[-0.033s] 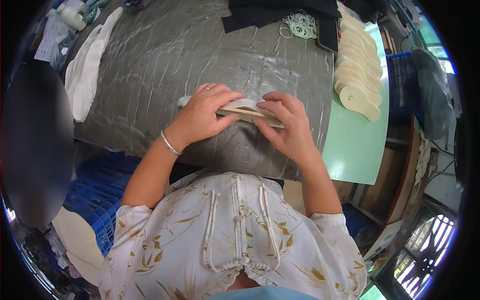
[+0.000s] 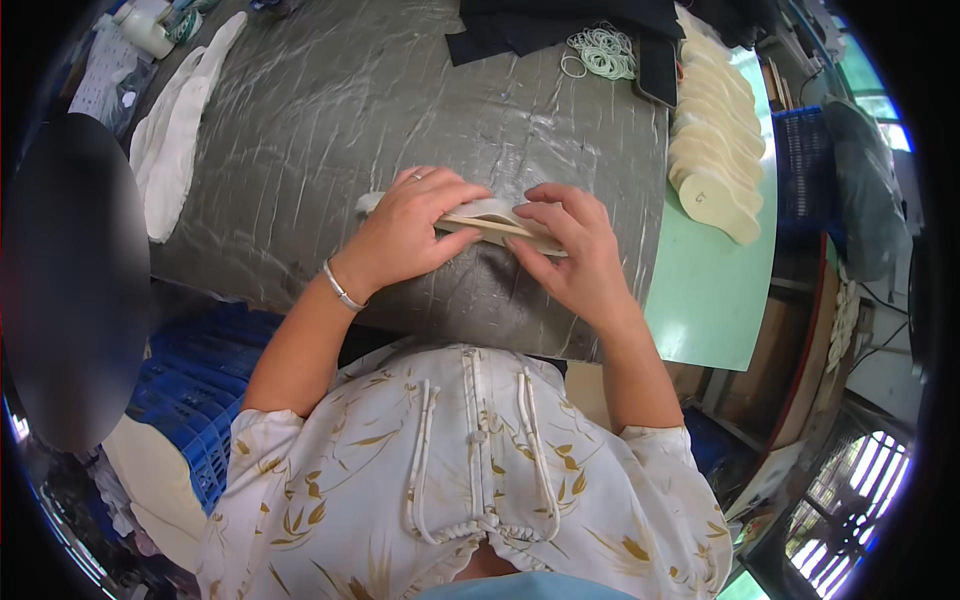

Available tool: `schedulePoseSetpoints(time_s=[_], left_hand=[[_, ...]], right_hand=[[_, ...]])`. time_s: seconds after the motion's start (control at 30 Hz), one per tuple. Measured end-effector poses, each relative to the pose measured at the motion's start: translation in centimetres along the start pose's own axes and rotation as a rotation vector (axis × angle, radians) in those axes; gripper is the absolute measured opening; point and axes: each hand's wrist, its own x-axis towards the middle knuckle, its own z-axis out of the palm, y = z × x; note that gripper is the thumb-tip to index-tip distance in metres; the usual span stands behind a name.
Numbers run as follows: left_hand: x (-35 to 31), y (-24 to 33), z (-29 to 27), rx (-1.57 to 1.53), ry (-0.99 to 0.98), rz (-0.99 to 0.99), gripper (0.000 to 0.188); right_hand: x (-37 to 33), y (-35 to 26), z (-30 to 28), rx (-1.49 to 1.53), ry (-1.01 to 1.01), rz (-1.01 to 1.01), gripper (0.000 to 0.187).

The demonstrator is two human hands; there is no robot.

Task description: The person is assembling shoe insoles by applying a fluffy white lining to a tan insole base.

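Observation:
Above the near part of the grey table, both my hands grip a pale cream insole with a white fabric layer along its far side. The fabric bulges away from the insole in the gap between my hands. My left hand, with a ring and a bracelet at the wrist, pinches the left part between thumb and fingers. White material pokes out beyond its knuckles. On the other end, my right hand has its thumb on the near side and bent fingers on the far side.
The table has a wrinkled plastic cover. Overlapping cream insoles lie on a green board at right. White pieces lie at far left. Toward the back are rubber bands, a phone and black fabric. Blue crates stand lower left.

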Motion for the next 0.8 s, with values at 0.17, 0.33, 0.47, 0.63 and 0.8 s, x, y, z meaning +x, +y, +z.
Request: schedulePoseSetpoints(time_s=[0.17, 0.33, 0.47, 0.63, 0.8], left_hand=[[0.0, -0.5, 0.3, -0.024, 0.034, 0.058, 0.034], [0.1, -0.6, 0.2, -0.049, 0.046, 0.074, 0.03], [0.1, -0.8, 0.4, -0.059, 0.059, 0.084, 0.024], [0.0, -1.1, 0.5, -0.053, 0.064, 0.073, 0.019], [0.0, -1.2, 0.5, -0.054, 0.065, 0.066, 0.017]], right_hand=[[0.6, -0.4, 0.5, -0.024, -0.036, 0.007, 0.023], [0.7, -0.4, 0.7, -0.005, -0.051, 0.026, 0.017], [0.8, -0.6, 0.7, 0.028, -0.064, 0.049, 0.015], [1.4, -0.6, 0.8, 0.026, -0.12, 0.052, 0.022], [2.2, -1.1, 1.2, -0.042, -0.159, 0.029, 0.025]])
